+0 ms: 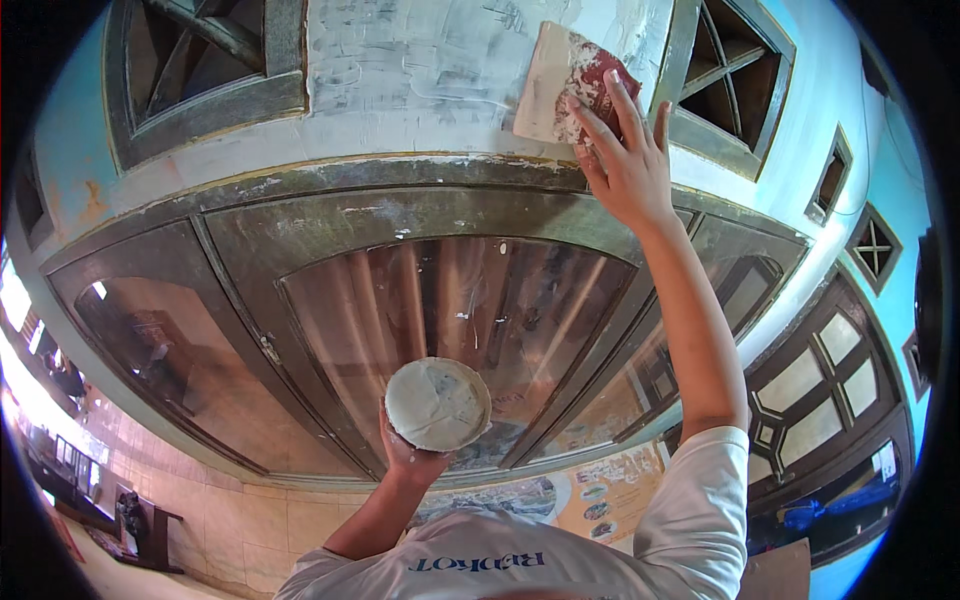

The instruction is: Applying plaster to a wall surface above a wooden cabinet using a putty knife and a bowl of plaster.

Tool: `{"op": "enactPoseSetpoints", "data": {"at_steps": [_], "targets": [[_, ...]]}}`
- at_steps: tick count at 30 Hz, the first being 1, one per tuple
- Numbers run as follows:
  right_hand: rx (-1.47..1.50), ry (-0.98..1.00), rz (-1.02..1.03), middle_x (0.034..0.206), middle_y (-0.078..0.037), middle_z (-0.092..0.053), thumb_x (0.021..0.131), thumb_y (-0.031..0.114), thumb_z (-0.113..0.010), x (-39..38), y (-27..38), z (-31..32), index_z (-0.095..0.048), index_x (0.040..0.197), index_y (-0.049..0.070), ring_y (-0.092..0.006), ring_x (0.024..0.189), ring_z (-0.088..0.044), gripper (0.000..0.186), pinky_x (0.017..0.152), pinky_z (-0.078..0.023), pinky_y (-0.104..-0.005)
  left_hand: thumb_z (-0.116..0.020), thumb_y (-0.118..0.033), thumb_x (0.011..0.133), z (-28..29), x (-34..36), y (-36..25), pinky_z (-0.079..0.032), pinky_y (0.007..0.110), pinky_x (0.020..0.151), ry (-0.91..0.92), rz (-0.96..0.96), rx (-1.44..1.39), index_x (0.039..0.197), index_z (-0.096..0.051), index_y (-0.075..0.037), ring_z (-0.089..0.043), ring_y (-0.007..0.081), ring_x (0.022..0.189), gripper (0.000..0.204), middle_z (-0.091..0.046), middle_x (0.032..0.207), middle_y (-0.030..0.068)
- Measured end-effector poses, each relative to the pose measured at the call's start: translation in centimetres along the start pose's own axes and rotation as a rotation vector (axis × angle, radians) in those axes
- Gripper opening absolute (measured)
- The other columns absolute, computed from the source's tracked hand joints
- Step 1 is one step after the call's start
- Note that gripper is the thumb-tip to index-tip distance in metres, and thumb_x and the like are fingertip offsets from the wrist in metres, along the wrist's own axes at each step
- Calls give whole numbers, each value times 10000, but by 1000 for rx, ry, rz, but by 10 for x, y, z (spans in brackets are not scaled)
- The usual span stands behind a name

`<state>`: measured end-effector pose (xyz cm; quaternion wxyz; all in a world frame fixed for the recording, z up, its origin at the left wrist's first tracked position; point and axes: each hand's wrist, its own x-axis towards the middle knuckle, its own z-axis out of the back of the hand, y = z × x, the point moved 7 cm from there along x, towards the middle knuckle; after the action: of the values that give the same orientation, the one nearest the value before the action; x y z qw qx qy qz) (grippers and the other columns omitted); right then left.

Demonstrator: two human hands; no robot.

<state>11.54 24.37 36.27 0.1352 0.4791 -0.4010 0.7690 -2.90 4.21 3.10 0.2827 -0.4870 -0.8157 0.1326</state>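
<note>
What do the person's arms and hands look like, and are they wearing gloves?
No gloves! The left hand and right hand are bare, and no watch or bracelet shows. The left sleeve and right sleeve are whitish and short, leaving the forearms bare. They belong to a whitish shirt with dark blue lettering.

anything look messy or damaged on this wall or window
Yes. White specks dot the dark wooden window frame below the grey-and-white smeared wall strip; they look like stray paste. At far left, a rusty-orange blotch breaks up the light-blue painted wall; whether it's stain or peeling, I can't tell.
</note>
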Motion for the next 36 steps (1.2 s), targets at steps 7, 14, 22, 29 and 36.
{"op": "enactPoseSetpoints", "data": {"at_steps": [7,14,22,29,36], "targets": [[-35,-66,-4,1606,-72,-331,934,283,-636,-13,-12,13,-524,1427,321,-327,1397,-446,507,1151,-201,-693,-406,-613,956,-7,2,0,-409,578,1095,14,-62,128,1375,-557,-198,-524,339,1308,608,-568,1397,53],[-23,12,50,1609,-60,-328,912,288,-652,-20,10,-3,-498,1434,357,-337,1357,-492,548,1171,-223,-649,-392,-616,958,1,-1,27,-409,571,1095,-145,119,-142,1383,-555,-217,-518,333,1316,605,-569,1399,41],[111,-36,-5,1584,-39,-375,861,315,-698,-9,46,-10,-513,1426,373,-314,1373,-477,598,1164,-232,-654,-405,-611,957,-15,3,31,-396,553,1109,-34,21,10,1363,-576,-214,-527,336,1305,593,-575,1398,33],[128,-3,-1,1586,-47,-367,834,302,-712,-17,47,-21,-492,1439,386,-314,1342,-499,650,1149,-272,-653,-428,-595,958,10,2,70,-421,552,1086,-296,270,-377,1368,-570,-203,-536,331,1293,584,-591,1378,45],[64,48,-104,1586,-65,-362,867,272,-668,-85,-22,-5,-495,1442,382,-352,1327,-513,611,1164,-217,-673,-451,-609,955,2,2,81,-435,561,1075,-240,292,-444,1414,-537,-179,-524,354,1305,635,-558,1424,92]]}}
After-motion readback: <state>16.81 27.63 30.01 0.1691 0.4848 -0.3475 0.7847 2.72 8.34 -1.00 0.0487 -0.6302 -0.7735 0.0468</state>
